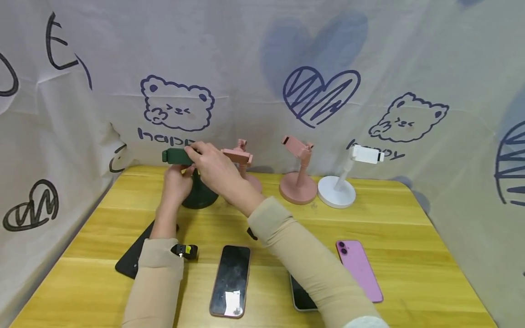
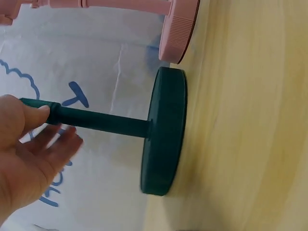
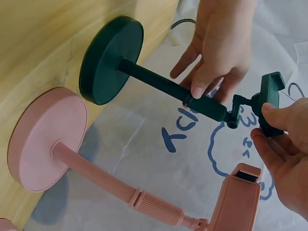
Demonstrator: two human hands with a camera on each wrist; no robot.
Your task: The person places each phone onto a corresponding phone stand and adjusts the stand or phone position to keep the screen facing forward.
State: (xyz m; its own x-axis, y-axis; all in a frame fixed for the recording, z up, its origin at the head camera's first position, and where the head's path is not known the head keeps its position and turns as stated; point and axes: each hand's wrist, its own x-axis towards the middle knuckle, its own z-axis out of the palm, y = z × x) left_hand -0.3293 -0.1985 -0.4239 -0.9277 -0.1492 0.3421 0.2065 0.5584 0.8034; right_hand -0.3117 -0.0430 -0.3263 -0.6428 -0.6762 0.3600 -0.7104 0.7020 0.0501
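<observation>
A dark green phone stand (image 1: 199, 195) with a round base stands upright at the back left of the table. My left hand (image 1: 177, 184) holds the upper part of its stem (image 2: 103, 120), thumb on one side and fingers on the other. Up at the top, my right hand (image 1: 215, 167) pinches the green phone clamp (image 1: 176, 156) between thumb and fingers. In the right wrist view a small jointed arm (image 3: 236, 107) links clamp and stem. No phone sits in this clamp.
Two pink phone stands (image 1: 298, 187) and a white one (image 1: 337, 191) stand along the back. Nearer lie a dark-screened phone (image 1: 230, 280), a purple phone (image 1: 361, 271), another phone (image 1: 301, 296) partly under my right sleeve, and a black flat device (image 1: 133, 255) beside my left forearm.
</observation>
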